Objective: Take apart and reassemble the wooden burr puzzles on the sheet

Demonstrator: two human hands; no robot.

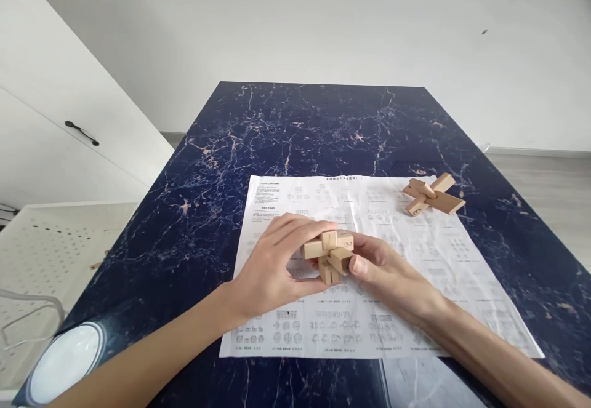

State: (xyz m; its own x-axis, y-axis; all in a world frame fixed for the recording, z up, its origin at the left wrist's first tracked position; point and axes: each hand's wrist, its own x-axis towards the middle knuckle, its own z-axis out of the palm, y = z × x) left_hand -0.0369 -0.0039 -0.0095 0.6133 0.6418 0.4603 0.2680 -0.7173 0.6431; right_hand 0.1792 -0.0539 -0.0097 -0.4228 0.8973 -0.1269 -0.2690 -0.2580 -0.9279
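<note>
Between my two hands is a wooden burr puzzle (329,249) of interlocking light-wood blocks with small dark marks on several ends. My left hand (272,260) grips it from the left, fingers over the top and thumb under the lower block. From the right, my right hand (381,266) holds it, with the thumb pressed on a block that sticks out toward me at a tilt. The puzzle is held just above a printed instruction sheet (415,285) with rows of small diagrams. Some right fingers are hidden behind the blocks.
On the sheet's upper right corner lies a cross-shaped group of wooden pieces (434,195). The sheet rests on a dark blue marbled table (314,125). A white cabinet (60,106) and a white perforated chair (78,242) are at the left.
</note>
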